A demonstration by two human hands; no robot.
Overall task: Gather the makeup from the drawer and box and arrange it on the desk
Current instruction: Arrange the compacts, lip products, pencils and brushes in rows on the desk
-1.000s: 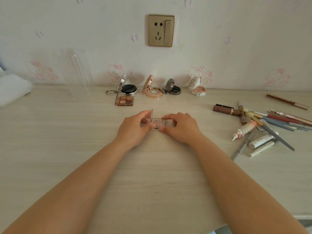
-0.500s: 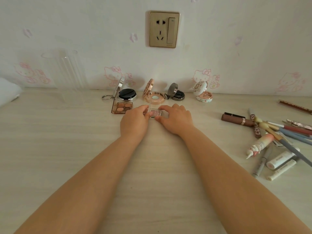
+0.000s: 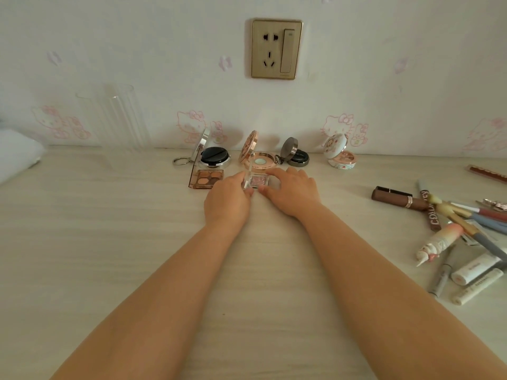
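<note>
A small clear eyeshadow case with a pink glitter pan and its lid raised sits on the desk between my hands. My left hand pinches its left side and my right hand pinches its right side. Just left of it lies a brown eyeshadow palette. Behind stand several open compacts: a black cushion compact, a rose-gold compact, a dark grey compact and a white patterned compact.
A pile of pens, tubes and a brown lipstick covers the desk's right side. A clear acrylic container stands at the back left against the wall. A white cloth lies at the far left edge.
Both hands have carried the small clear case away from me toward the row of compacts; it now sits just in front of the rose-gold compact, beside the brown palette.
</note>
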